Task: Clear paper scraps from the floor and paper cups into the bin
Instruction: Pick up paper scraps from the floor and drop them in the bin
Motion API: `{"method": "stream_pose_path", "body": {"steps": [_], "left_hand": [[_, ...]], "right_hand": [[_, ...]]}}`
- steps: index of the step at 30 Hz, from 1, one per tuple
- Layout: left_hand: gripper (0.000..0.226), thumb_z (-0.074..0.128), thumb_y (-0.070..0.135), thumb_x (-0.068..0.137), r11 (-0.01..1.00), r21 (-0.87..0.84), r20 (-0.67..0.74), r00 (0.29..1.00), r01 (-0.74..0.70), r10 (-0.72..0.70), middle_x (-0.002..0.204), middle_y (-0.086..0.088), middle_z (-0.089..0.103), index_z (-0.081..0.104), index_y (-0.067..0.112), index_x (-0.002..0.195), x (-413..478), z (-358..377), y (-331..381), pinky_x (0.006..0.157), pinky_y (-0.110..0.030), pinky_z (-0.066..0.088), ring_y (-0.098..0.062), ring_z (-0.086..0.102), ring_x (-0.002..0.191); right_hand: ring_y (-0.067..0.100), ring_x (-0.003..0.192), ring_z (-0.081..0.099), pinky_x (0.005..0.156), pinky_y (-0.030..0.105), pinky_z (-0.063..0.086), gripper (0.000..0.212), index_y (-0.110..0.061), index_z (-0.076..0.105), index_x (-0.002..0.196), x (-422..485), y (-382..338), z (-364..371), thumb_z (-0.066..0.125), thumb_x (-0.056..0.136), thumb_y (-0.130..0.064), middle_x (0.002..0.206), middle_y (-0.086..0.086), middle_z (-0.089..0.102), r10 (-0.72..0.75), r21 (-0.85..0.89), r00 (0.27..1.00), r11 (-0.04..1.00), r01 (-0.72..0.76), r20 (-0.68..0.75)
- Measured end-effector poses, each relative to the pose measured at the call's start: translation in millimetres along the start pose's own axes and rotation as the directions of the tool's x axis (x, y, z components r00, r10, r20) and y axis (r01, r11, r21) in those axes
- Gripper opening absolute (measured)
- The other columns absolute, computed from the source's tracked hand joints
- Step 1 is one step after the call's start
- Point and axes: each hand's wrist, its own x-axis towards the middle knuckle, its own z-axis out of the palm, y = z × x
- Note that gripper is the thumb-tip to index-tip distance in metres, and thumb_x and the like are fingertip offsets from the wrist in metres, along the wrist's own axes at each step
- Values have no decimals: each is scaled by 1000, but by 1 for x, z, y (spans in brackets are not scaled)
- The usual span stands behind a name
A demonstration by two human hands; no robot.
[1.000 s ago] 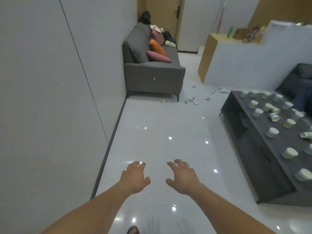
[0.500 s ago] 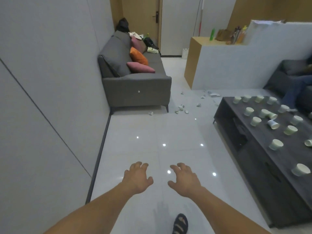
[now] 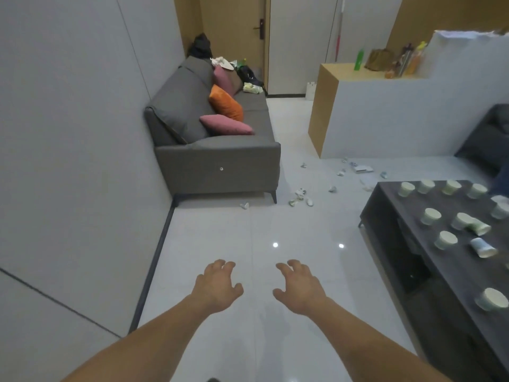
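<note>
Nothing of the task looks done yet. The left hand (image 3: 217, 288) and the right hand (image 3: 298, 289) hang side by side over the bare floor (image 3: 248, 232), palms down. Each grip is released, with fingers loosely curled and holding nothing.

The paper scraps (image 3: 298, 197) lie scattered on the tiles at about 12 to 1 o'clock from the hands. One cluster sits just beside the near corner of the sofa (image 3: 220, 164), and more trail off toward the white partition at 1 o'clock. All of them are well apart from both hands.

The paper cups (image 3: 432, 216) stand on the dark low surface (image 3: 394, 205) at 2 to 3 o'clock. Most are upside down and a couple are tipped on their sides, and none has been gathered.

No bin shows anywhere in view, so I cannot tell where the rubbish must go. By my reading the whole job is left: reach the scraps, pick them up, collect the cups, and carry everything to the bin.
</note>
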Motion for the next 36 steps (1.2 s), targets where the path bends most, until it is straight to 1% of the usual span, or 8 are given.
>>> {"method": "stream_pose_path", "body": {"steps": [6,11,14,17,21,29,32,36], "left_hand": [[68,47,48,89,999,-28,52,998,-26,28,155,-3,21,24,23,149,115,-25,2,111,-42,29,-24,21,141],[67,47,47,89,995,-80,65,995,-65,70,154,-3,23,25,23,148,215,-65,2,109,-40,31,-24,22,140],[67,47,47,89,995,-63,67,995,-74,78,153,-3,25,26,23,148,268,-90,-2,108,-40,32,-24,25,138],[67,48,47,89,996,-60,92,993,-63,68,152,-4,27,27,22,147,314,-108,-4,108,-41,33,-25,27,137],[67,48,47,88,998,-52,116,993,-30,36,151,-3,28,27,22,147,381,-121,-1,108,-41,34,-25,28,137],[65,48,45,90,995,-57,193,979,83,-71,152,-3,27,28,21,147,508,-148,9,107,-41,34,-24,27,137],[65,48,45,91,988,-104,194,976,118,-96,153,-3,26,27,22,147,552,-156,5,108,-40,33,-24,26,138],[65,47,45,90,970,-163,241,961,181,-138,153,-3,26,27,22,147,609,-155,-15,108,-39,33,-23,27,138]], "right_hand": [[25,140,24,107,41,36,68,-29,24,151,101,11,-22,51,91,-49,156,3,20,27,-10,999,1000,-27,27],[24,139,25,106,39,37,68,-29,25,150,187,17,-59,51,91,-48,155,2,21,84,-31,996,996,-83,36],[23,139,26,105,37,38,68,-29,25,150,237,19,-78,51,91,-48,155,2,22,114,-17,993,993,-114,3],[23,139,27,105,37,38,67,-29,24,151,279,23,-92,50,91,-47,155,1,22,135,4,990,991,-135,42],[23,138,28,105,38,40,68,-27,23,151,347,35,-105,50,92,-46,154,2,22,122,7,989,992,-122,79],[25,136,30,104,40,40,67,-26,24,151,499,55,-135,50,92,-45,154,4,23,25,-23,975,1000,-20,222],[26,136,29,103,40,40,66,-25,24,151,550,57,-145,49,92,-44,154,4,23,-10,-53,960,998,26,280],[25,135,31,102,40,41,66,-26,24,150,623,53,-150,49,92,-44,153,4,24,-6,-91,942,995,39,337]]}}
